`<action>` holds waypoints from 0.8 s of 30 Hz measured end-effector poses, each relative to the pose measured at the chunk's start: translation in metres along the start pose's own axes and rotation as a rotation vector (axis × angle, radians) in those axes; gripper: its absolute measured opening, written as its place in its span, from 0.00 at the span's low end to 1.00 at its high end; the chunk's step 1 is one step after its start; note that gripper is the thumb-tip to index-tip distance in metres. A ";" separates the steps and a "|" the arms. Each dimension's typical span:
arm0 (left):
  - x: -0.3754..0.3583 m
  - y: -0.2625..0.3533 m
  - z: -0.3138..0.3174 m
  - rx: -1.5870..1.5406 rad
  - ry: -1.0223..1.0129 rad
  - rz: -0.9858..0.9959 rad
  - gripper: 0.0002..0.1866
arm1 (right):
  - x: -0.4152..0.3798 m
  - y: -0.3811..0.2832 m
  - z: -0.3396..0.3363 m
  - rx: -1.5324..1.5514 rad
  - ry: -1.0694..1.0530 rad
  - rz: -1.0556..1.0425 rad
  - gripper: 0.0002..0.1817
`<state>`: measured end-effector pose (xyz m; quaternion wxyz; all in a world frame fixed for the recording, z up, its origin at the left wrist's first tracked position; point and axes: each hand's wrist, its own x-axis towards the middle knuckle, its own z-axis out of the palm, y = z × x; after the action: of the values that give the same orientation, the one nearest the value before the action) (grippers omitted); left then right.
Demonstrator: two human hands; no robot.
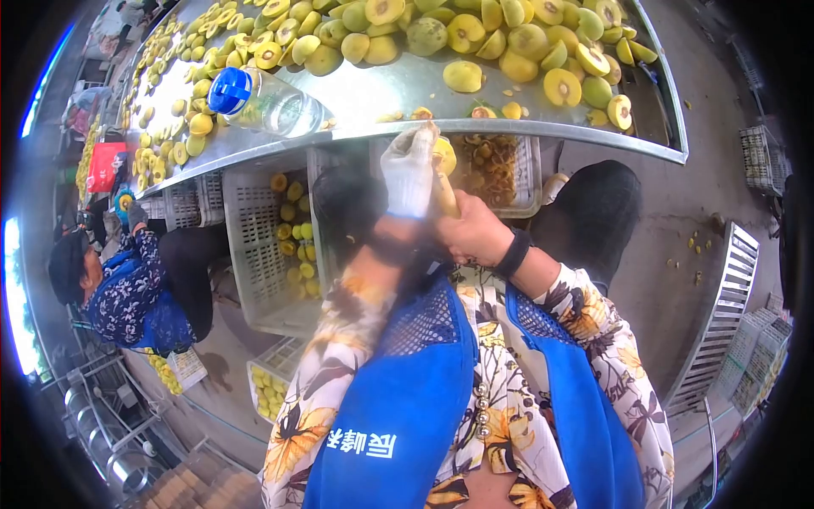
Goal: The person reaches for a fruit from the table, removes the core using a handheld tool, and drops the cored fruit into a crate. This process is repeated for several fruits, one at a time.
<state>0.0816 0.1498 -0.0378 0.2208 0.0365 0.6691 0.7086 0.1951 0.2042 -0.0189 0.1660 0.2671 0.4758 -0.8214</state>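
Observation:
My left hand (410, 174), in a white knit glove, is raised at the near edge of the metal table. Its fingers are closed round a yellow peach half (443, 156), mostly hidden by the glove. Just below it, my bare right hand (476, 231), with a black wristband, is closed. From its fingers a slim pale piece (446, 197) points up toward the peach; whether it is a tool handle I cannot make out. Peach halves (465, 34) lie heaped on the table beyond, and one peach half (463, 76) sits nearer me.
A clear bottle with a blue cap (231, 91) lies on the metal table (365, 92). Under its edge stand a crate of brown scraps (527, 174) and a white crate (263, 246) with peaches beside it. Another person (140, 284) sits to the left. A slatted rack (716, 310) is at right.

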 end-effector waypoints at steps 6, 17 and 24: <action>-0.005 0.015 -0.005 -0.375 -0.182 -0.476 0.17 | 0.002 -0.002 -0.005 0.054 -0.157 0.028 0.09; 0.008 0.047 -0.041 -0.756 0.054 -0.514 0.20 | 0.006 -0.004 -0.023 0.439 -0.666 -0.012 0.11; 0.035 0.051 -0.195 0.873 0.509 0.226 0.20 | 0.013 0.002 -0.044 -0.865 0.157 -0.343 0.20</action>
<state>-0.0308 -0.0201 -0.0168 -0.0626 0.0238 0.9269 0.3692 0.1980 0.2408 -0.0460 0.0876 0.1521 0.8227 -0.5407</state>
